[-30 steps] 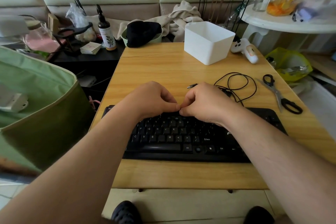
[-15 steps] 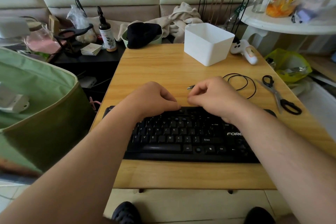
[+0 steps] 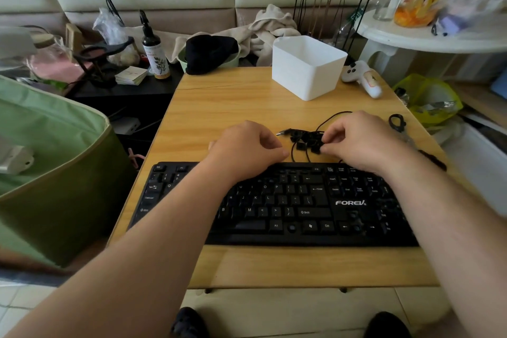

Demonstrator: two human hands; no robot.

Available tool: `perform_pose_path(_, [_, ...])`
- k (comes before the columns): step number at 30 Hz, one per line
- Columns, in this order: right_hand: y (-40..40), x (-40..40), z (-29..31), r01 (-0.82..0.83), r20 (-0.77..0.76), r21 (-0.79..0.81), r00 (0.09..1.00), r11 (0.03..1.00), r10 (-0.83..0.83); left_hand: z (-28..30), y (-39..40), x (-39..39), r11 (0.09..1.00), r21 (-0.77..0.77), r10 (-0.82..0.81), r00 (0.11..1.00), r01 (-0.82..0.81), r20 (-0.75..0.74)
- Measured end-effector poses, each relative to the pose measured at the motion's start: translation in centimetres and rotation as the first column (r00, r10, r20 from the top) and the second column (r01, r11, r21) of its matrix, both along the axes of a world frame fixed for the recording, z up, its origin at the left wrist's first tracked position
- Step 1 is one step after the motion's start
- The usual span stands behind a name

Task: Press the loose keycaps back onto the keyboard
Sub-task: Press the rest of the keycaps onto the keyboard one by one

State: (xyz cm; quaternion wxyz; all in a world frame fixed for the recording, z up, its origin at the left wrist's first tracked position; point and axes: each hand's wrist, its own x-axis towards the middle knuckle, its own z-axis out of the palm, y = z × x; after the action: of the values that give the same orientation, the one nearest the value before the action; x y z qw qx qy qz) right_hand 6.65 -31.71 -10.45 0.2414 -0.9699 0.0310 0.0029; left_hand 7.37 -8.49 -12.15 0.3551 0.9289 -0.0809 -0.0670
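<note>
Head view: black keyboard (image 3: pixel 274 206) lies along the near edge of the wooden counter (image 3: pixel 233 107), its long side toward the person. Loose keycaps (image 3: pixel 303 141) sit in a small dark heap on the counter just behind the keyboard's top edge, tangled among the loops of a thin black cable (image 3: pixel 329 118) with its plug end pointing left. Right hand (image 3: pixel 356 143) is over the heap, thumb and fingertips pinched on one keycap at the heap's right side; grip grasping that keycap. Left hand (image 3: pixel 247 148) rests at the keyboard's top edge just left of the heap, fingers curled in, nothing visible in it; grip clenched. Both forearms cross the keyboard. Farther back on the counter: a white box (image 3: pixel 307 68) standing upright, a white game controller (image 3: pixel 362 79) to its right. Black scissors (image 3: pixel 397 125) lie near the right edge, partly hidden behind the right hand. A green bag (image 3: pixel 49 162) stands left of the counter.
</note>
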Motion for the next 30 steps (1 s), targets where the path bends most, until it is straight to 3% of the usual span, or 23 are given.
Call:
perform_pose_path(10, [1.5, 0.3, -1.3, -0.04, 0.067, -0.186, 0.996, 0.982, 0.053, -0.5, -3.5, 0.0, 0.998, -0.055, 0.029, 0.99, -0.022, 0.135])
perform_pose_path(12, [1.3, 0.2, -0.7, -0.037, 0.05, -0.042, 0.998, 0.998, 0.039, -0.4, -3.4, -0.1, 0.997, -0.075, 0.016, 0.988, -0.005, 0.152])
perform_pose_path(13, [1.2, 0.3, -0.5, -0.014, 0.032, 0.121, 0.999, 0.993, 0.01, -0.2, -3.3, -0.1, 0.996, -0.088, -0.001, 0.987, 0.015, 0.159])
perform_pose_path(15, [1.0, 0.2, 0.0, 0.063, -0.062, 0.514, 0.997, 0.855, -0.037, 0.1, -3.1, -0.4, 0.991, -0.12, -0.04, 0.983, 0.063, 0.18])
perform_pose_path(17, [1.1, 0.1, 0.1, 0.136, -0.186, 0.733, 0.983, 0.666, 0.005, 0.4, -3.0, -0.8, 0.983, -0.156, -0.057, 0.974, 0.093, 0.22])
perform_pose_path(19, [1.3, -0.2, 0.1, 0.15, -0.24, 0.793, 0.968, 0.591, 0.076, 0.6, -3.0, -1.2, 0.976, -0.194, -0.047, 0.967, 0.097, 0.251])
perform_pose_path(30, [1.6, -0.7, 0.6, 0.115, -0.231, 0.821, 0.963, 0.559, 0.142, 0.9, -2.3, -1.9, 0.968, -0.232, -0.014, 0.947, 0.093, 0.32])
